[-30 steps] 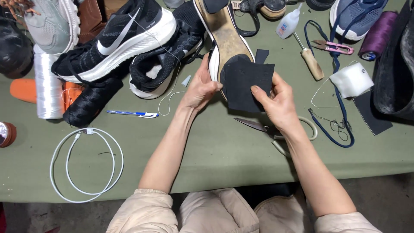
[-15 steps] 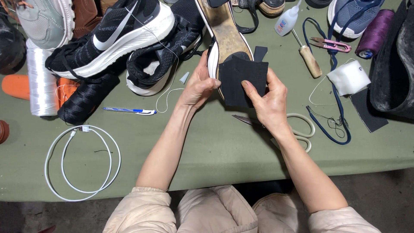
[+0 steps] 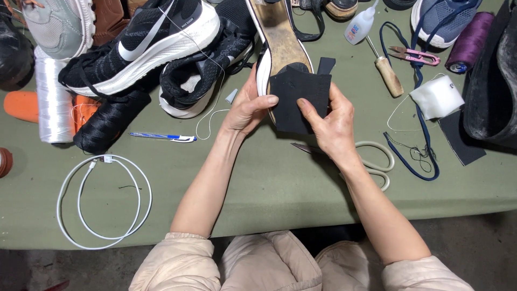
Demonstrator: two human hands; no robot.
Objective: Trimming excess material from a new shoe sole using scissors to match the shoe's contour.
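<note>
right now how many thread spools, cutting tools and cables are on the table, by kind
Thread spools: 3, white, black, purple
Cutting tools: 2, scissors by the right hand, pink snips
Cables: 1, white cable
Total: 6

1. A small white squeeze bottle (image 3: 360,24) lies near the top of the frame, right of centre, tilted with its pointed nozzle toward the upper right; its front carries a label with blue, red and yellow marks
2. A white wrapped block (image 3: 437,97), roughly cube-shaped, sits at the right of the frame, below the pink snips; a small dark printed mark shows at its upper right edge
3. No signs or screens show anywhere
</note>
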